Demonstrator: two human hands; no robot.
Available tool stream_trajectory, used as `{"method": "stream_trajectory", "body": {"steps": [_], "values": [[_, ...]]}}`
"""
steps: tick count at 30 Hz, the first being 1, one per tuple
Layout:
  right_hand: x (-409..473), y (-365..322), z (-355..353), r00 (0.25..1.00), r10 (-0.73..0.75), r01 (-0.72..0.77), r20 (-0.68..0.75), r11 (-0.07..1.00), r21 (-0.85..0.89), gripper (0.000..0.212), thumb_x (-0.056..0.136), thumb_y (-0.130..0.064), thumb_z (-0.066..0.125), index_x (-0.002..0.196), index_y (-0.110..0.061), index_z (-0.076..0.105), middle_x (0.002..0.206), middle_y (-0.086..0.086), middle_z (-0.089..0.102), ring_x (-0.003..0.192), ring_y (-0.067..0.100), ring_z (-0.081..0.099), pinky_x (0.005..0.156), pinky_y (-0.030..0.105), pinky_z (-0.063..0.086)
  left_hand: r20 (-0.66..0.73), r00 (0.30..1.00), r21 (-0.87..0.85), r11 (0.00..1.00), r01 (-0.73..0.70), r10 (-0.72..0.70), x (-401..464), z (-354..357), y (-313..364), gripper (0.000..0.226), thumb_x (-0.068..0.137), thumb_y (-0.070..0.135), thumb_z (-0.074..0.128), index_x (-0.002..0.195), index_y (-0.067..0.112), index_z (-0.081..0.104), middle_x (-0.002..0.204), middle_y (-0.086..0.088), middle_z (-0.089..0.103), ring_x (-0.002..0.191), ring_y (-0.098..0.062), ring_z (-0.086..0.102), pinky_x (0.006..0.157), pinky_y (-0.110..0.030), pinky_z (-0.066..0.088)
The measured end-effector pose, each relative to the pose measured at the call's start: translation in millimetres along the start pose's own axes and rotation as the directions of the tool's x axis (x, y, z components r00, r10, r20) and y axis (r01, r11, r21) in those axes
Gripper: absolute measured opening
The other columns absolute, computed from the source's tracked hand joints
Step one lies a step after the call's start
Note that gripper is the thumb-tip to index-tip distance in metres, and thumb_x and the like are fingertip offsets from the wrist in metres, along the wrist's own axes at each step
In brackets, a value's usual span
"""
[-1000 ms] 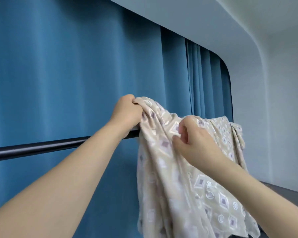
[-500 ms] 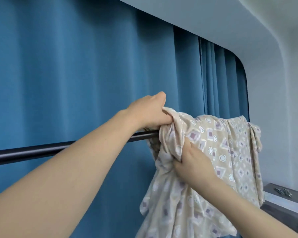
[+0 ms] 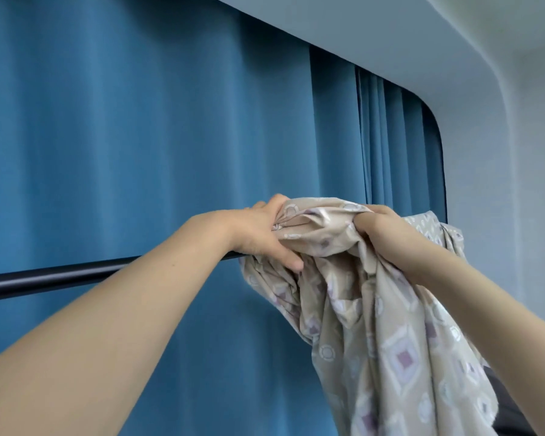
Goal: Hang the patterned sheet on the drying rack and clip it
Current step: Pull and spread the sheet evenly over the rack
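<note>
Head view, patterned sheet (image 3: 390, 347) bunched between both hands' fingers (image 3: 265, 207), over rack bar (image 3: 60, 278)

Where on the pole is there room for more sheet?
The black pole is bare from the picture's left edge up to the left hand. From there rightward it is crowded: the bunched patterned sheet and right hand.

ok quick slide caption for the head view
Both hands, left and right, grip the bunched sheet over the black rail, before a blue curtain.
</note>
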State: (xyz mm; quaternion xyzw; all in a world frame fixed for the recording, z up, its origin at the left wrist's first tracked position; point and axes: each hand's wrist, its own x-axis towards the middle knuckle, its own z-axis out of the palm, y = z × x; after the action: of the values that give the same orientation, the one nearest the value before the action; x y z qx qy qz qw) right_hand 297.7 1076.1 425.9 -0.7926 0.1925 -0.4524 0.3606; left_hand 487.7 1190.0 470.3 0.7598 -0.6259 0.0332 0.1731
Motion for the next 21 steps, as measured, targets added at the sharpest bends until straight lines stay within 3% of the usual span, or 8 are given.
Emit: {"method": "stream_trajectory", "body": {"steps": [3,5,7,10,13,15,17,21], "values": [[-11.7,3.2,-3.4,0.988,0.044,-0.031,0.15,0.996,-0.088,0.02,0.081,-0.04,0.061,0.081,-0.021,0.055,0.079,-0.011,0.061,0.077,0.012,0.058,0.072,0.031,0.044,-0.199,0.975,-0.009,0.994,-0.106,0.102,5.1,2.9,2.5,0.023,0.085,0.043,0.067,0.096,0.029,0.052,0.098,0.009,0.064,0.094,-0.016,0.061,0.083,-0.033,0.049],[-20.2,4.1,-2.6,0.975,0.12,-0.058,0.187,0.95,-0.308,0.053,0.071,-0.06,0.074,0.107,-0.03,0.049,0.098,-0.014,0.061,0.091,0.008,0.06,0.077,0.029,0.046,-0.27,0.952,-0.048,0.985,-0.164,0.145,6.0,3.3,5.0,0.005,0.093,0.022,0.054,0.092,0.022,0.06,0.093,0.003,0.068,0.093,-0.023,0.063,0.083,-0.035,0.049],[-25.9,10.1,3.7,0.985,0.12,-0.025,0.12,0.803,-0.595,0.075,0.062,-0.063,0.077,0.115,-0.03,0.035,0.102,-0.007,0.059,0.093,0.017,0.058,0.081,0.037,0.047,-0.299,0.943,-0.132,0.973,-0.192,0.145,8.7,2.7,5.2,0.017,0.094,0.015,0.048,0.093,0.019,0.065,0.093,-0.001,0.071,0.091,-0.021,0.064,0.085,-0.035,0.05],[-21.8,23.9,8.7,0.992,-0.113,0.02,-0.057,0.585,-0.811,0.058,0.072,-0.036,0.067,0.116,-0.025,0.03,0.106,0.005,0.054,0.094,0.031,0.055,0.076,0.04,0.046,-0.314,0.946,-0.277,0.946,-0.17,0.078,13.9,2.0,5.9,0.024,0.088,0.027,0.051,0.089,0.009,0.067,0.08,0.0,0.065,0.074,-0.016,0.055,0.076,-0.034,0.047],[-15.8,28.0,7.9,0.912,-0.363,-0.013,-0.192,0.444,-0.896,0.055,0.068,-0.022,0.067,0.118,-0.014,0.043,0.103,0.011,0.044,0.089,0.034,0.049,0.074,0.043,0.044,-0.342,0.94,-0.338,0.933,-0.12,-0.003,17.0,2.1,8.4,0.031,0.087,0.031,0.054,0.065,0.009,0.051,0.063,-0.001,0.044,0.059,-0.016,0.038,0.059,-0.029,0.031],[-17.1,26.7,8.6,0.773,-0.602,0.094,-0.201,0.421,-0.902,0.036,0.068,-0.009,0.065,0.101,-0.006,0.052,0.091,0.014,0.045,0.075,0.032,0.045,0.064,0.044,0.041,-0.355,0.934,-0.373,0.923,-0.095,-0.047,14.4,1.0,9.7,0.034,0.086,0.03,0.057,0.058,0.021,0.04,0.058,0.003,0.037,0.055,-0.015,0.033,0.055,-0.029,0.025],[-18.2,29.1,7.8,0.707,-0.696,0.242,-0.123,0.402,-0.883,0.027,0.069,0.003,0.061,0.093,-0.004,0.053,0.086,0.013,0.046,0.072,0.032,0.043,0.061,0.044,0.04,-0.303,0.951,-0.454,0.886,-0.091,-0.057,8.2,-2.4,6.7,0.029,0.068,0.045,0.065,0.064,0.022,0.048,0.064,0.002,0.049,0.062,-0.016,0.045,0.063,-0.029,0.034],[-5.3,37.2,-1.9,0.924,-0.38,0.299,0.043,0.649,-0.7,0.023,0.078,0.003,0.053,0.087,-0.017,0.047,0.085,-0.002,0.046,0.08,0.024,0.043,0.064,0.029,0.029,-0.023,0.998,-0.432,0.901,0.038,-0.053,-2.2,-5.5,-8.4,0.078,0.046,0.061,0.081,0.111,0.033,0.05,0.107,0.002,0.07,0.098,-0.017,0.069,0.091,-0.038,0.052]]}}
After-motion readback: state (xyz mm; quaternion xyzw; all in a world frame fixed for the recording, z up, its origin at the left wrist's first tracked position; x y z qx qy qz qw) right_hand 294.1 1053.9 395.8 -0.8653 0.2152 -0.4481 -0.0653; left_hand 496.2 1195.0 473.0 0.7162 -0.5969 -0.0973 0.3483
